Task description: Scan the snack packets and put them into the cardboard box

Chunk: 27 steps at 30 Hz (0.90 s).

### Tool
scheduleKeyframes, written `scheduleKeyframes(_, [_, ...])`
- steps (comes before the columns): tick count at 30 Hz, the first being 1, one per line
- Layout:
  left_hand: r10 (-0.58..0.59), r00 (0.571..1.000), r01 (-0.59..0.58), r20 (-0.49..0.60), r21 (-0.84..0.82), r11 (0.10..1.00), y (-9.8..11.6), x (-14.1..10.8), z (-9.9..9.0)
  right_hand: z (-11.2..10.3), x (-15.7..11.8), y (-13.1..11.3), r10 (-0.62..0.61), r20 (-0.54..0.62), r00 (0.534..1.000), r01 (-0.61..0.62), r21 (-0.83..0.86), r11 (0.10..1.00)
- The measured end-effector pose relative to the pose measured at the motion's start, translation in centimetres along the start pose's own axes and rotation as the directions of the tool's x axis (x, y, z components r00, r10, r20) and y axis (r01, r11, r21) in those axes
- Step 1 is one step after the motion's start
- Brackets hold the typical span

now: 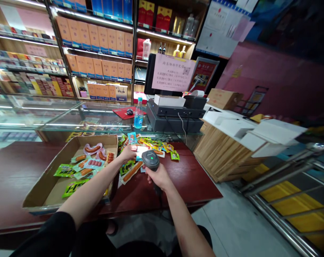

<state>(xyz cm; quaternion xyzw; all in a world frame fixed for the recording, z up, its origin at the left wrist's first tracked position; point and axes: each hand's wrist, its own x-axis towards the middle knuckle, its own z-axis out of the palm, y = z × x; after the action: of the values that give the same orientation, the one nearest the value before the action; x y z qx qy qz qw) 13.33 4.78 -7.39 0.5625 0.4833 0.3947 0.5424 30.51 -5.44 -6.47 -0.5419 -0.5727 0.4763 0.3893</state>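
Note:
A black handheld barcode scanner (150, 160) with a small green light is gripped in my right hand (160, 176). Just ahead of its nose, my left hand (128, 153) pinches a small snack packet (142, 152), whose face is brightly lit and hard to read. Beneath and around both hands lies a pile of snack packets (153, 144) in yellow, green and blue. A long sausage packet (131, 172) rests below my left hand. Left of my forearm, an open cardboard box (45, 185) holds several packaged sausages (92, 148) and green packets (75, 187).
The dark red table (188, 178) meets a glass counter (97, 114) behind. On the counter stand a blue drink bottle (138, 116), a mouse (130, 111) and a cash register (175, 119). A wooden cabinet (223, 157) and metal railing (274, 217) are at the right.

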Motion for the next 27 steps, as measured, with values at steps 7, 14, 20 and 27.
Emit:
scheduleKeyframes(7, [-0.021,0.998,0.018,-0.063,-0.048,0.999,0.4,0.0,-1.4,0.1,-0.2,-0.4,0.029,-0.017,0.999,-0.029,0.024,0.999])
scheduleKeyframes(14, [0.048,0.937,-0.037,-0.345,0.040,0.999,4.1,-3.4,-10.5,1.4,0.2,-0.7,0.005,0.075,0.997,-0.006,0.017,1.000])
scheduleKeyframes(20, [0.064,0.866,-0.066,-0.497,0.013,0.998,4.3,-7.8,-17.4,2.7,0.3,-1.0,-0.020,0.125,0.992,0.019,0.005,1.000])
scheduleKeyframes(27, [0.037,0.893,-0.043,-0.448,-0.003,0.999,3.3,-7.5,-15.4,2.0,-0.4,-0.8,-0.013,0.102,0.995,0.009,0.046,0.999])
